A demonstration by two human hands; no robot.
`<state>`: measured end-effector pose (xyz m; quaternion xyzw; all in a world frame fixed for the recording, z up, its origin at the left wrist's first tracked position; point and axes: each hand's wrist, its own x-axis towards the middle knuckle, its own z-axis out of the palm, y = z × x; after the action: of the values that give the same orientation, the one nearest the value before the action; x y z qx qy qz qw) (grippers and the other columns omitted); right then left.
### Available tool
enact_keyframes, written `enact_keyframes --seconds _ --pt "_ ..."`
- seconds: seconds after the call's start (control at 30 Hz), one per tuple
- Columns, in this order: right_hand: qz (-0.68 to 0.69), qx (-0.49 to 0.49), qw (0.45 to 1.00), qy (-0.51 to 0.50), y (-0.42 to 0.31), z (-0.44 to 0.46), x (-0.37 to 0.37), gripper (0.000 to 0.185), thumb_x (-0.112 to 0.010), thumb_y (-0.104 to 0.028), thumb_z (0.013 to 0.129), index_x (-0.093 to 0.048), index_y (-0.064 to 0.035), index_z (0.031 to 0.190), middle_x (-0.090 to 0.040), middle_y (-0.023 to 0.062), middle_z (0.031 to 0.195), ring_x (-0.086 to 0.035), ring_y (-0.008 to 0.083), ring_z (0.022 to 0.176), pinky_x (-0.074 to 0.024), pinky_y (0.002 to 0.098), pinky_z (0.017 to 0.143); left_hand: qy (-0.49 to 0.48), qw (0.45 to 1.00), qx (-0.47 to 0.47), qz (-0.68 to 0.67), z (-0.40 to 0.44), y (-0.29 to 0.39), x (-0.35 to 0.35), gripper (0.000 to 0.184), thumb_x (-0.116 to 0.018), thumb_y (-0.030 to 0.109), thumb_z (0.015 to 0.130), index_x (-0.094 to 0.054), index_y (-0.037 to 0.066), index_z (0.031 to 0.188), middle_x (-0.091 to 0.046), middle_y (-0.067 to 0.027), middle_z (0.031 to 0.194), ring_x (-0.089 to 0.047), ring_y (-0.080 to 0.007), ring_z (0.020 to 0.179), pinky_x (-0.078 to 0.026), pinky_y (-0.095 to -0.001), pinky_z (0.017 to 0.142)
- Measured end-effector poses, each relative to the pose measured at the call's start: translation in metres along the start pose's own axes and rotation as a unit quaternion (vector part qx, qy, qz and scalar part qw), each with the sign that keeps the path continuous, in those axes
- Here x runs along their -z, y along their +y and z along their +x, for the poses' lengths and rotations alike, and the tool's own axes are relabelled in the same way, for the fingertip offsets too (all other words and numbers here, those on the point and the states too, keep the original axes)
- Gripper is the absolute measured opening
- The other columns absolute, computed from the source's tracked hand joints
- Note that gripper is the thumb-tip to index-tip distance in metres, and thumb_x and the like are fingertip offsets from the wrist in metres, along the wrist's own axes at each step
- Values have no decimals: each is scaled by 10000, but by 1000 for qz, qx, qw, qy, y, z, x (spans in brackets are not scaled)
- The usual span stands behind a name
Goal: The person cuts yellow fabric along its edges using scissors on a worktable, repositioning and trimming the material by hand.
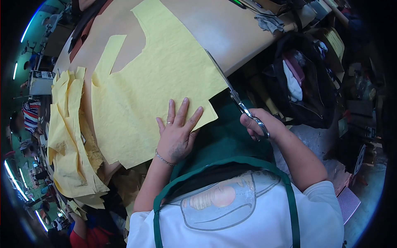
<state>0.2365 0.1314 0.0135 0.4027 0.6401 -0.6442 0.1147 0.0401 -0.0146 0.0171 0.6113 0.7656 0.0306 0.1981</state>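
Observation:
A large yellow sheet point(165, 62) with cut, angular edges lies across the tan table point(231, 25). My left hand point(178, 130) rests flat on its lower part, fingers spread. To the right, my right hand point(262, 126) is closed round the handles of long metal scissors point(238, 100). The scissor blades point up and left, along the sheet's right edge, with the tip near that edge. Below the blades, the sheet has a notched corner that hangs over the green apron point(219, 132).
Crumpled yellow sheets point(68, 144) hang at the table's left side. An open black bag point(308, 82) with cloth inside sits to the right. A grey rag point(270, 21) lies at the table's far right. Another person's arm and red sleeve point(78, 235) show at lower left.

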Motion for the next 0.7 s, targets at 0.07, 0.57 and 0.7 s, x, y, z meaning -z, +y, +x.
enact_keyframes --seconds 0.07,0.57,0.7 --pt "-5 -2 1000 8 0 -1 -1 689 -427 -757 612 -441 -72 680 -474 15 529 -506 97 458 -422 217 433 -1 1000 -1 -4 -1 -1 0 502 -471 170 806 -342 291 1276 -156 -62 1398 -58 -347 1288 -130 -652 914" --pt "-12 -39 997 72 8 -9 -12 638 -518 -690 618 -460 -55 593 -466 32 466 -503 106 420 -424 235 422 5 1000 -6 -10 -2 -3 -3 506 -479 165 802 -348 297 1273 -154 -57 1400 -59 -339 1290 -116 -648 920" --pt "-16 -28 998 56 7 -10 -10 655 -501 -702 623 -475 -48 623 -471 33 480 -510 108 441 -432 235 446 5 1000 -5 -8 -3 -3 -3 502 -475 166 804 -348 297 1272 -156 -56 1399 -63 -339 1290 -114 -645 923"
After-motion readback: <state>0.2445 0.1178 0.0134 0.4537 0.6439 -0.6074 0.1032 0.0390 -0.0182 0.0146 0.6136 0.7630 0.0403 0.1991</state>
